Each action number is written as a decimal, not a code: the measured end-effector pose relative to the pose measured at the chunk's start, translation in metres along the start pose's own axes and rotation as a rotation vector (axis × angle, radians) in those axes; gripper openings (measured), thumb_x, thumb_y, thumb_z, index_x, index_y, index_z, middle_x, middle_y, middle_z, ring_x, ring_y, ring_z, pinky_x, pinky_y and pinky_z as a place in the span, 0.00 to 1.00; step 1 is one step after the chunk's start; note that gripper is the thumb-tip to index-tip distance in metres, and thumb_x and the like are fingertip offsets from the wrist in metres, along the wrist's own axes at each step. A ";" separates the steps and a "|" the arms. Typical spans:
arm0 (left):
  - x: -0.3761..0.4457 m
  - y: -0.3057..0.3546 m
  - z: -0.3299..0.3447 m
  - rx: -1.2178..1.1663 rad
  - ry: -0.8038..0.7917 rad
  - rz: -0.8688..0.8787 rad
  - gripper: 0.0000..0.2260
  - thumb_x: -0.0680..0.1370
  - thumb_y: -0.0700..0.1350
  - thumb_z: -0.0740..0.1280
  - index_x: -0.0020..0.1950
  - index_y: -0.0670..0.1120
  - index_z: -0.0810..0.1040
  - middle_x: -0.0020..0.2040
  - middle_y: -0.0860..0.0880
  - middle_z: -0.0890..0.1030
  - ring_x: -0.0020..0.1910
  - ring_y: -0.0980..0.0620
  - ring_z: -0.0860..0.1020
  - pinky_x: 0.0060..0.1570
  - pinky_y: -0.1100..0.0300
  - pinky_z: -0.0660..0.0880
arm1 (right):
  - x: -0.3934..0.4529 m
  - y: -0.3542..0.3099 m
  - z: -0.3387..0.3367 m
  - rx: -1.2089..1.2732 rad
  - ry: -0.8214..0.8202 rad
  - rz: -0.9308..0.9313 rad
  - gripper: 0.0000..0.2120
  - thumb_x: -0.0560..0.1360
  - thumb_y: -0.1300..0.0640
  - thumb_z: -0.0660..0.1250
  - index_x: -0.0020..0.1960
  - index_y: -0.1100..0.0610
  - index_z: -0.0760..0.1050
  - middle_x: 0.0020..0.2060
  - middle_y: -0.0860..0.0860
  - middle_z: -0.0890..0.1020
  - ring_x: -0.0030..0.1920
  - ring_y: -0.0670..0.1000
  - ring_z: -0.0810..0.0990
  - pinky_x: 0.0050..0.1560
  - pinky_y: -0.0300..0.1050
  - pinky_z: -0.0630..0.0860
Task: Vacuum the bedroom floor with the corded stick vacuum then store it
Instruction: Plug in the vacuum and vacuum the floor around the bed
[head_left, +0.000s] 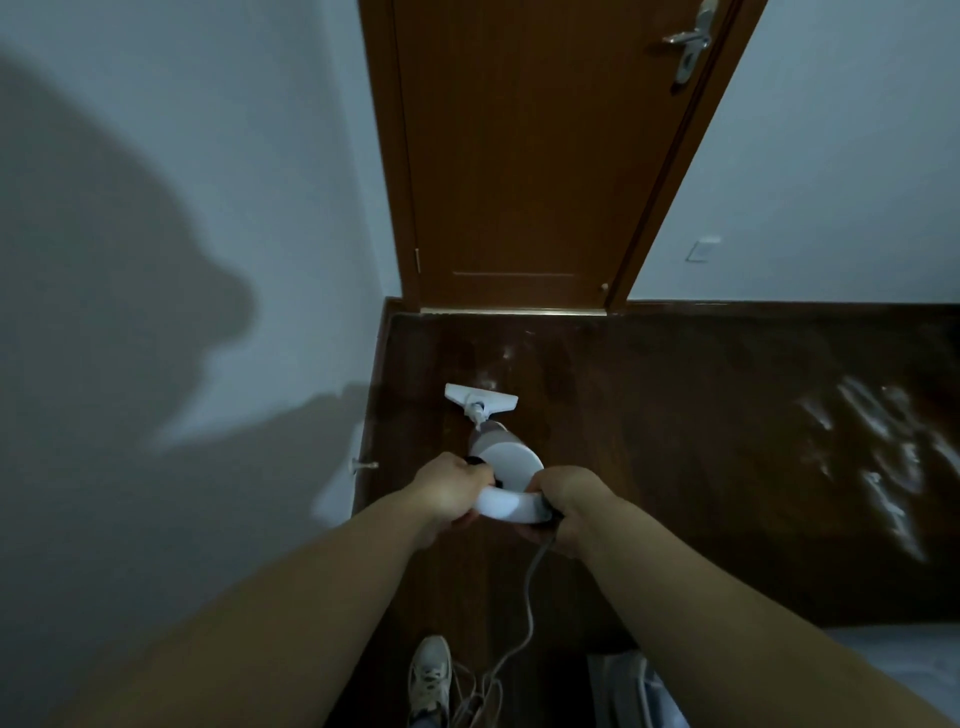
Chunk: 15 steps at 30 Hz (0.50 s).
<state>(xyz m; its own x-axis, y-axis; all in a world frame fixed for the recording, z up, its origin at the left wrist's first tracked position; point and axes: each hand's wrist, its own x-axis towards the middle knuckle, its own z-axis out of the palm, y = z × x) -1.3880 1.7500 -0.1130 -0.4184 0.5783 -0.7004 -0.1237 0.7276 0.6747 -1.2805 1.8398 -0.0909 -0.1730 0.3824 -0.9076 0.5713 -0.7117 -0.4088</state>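
Single view: your head camera, wide-angle, looks forward and steeply down your forearms. Your hands sit close at frame centre; the floor (675, 467) fills the lower half, the wall (208, 156) the left, and the closed door (519, 156) stands ahead.

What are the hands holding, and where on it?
Both the left hand and right hand grip the vacuum by its white loop handle, one on each side.

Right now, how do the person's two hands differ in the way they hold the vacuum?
The left hand grips the left end of the stick vacuum's looped white handle, while the right hand grips the right end, where the grey cord leaves. The cord trails under the right hand only, not the left. Both are closed on the handle.
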 end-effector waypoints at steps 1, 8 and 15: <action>0.009 0.005 -0.006 0.013 -0.003 0.008 0.16 0.79 0.47 0.61 0.62 0.40 0.75 0.49 0.43 0.77 0.44 0.48 0.75 0.40 0.57 0.72 | 0.006 -0.009 0.004 -0.012 0.006 0.004 0.21 0.78 0.67 0.59 0.70 0.61 0.63 0.42 0.60 0.69 0.52 0.61 0.76 0.39 0.50 0.79; 0.062 0.030 -0.041 0.058 -0.036 0.017 0.16 0.80 0.49 0.61 0.63 0.42 0.73 0.53 0.43 0.77 0.48 0.47 0.76 0.47 0.55 0.73 | 0.041 -0.063 0.026 -0.061 0.041 -0.001 0.23 0.77 0.66 0.62 0.70 0.64 0.62 0.53 0.62 0.71 0.62 0.62 0.74 0.56 0.52 0.78; 0.100 0.051 -0.060 0.038 -0.043 0.014 0.14 0.80 0.49 0.61 0.63 0.44 0.73 0.53 0.45 0.77 0.50 0.48 0.77 0.49 0.55 0.74 | 0.068 -0.100 0.037 -0.041 0.042 -0.013 0.23 0.76 0.66 0.64 0.69 0.64 0.63 0.41 0.60 0.69 0.60 0.61 0.75 0.57 0.52 0.78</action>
<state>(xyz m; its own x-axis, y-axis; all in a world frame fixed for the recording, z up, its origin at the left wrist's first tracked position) -1.4906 1.8226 -0.1352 -0.3811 0.6032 -0.7007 -0.0834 0.7324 0.6758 -1.3789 1.9148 -0.1150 -0.1478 0.4165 -0.8971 0.6016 -0.6821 -0.4158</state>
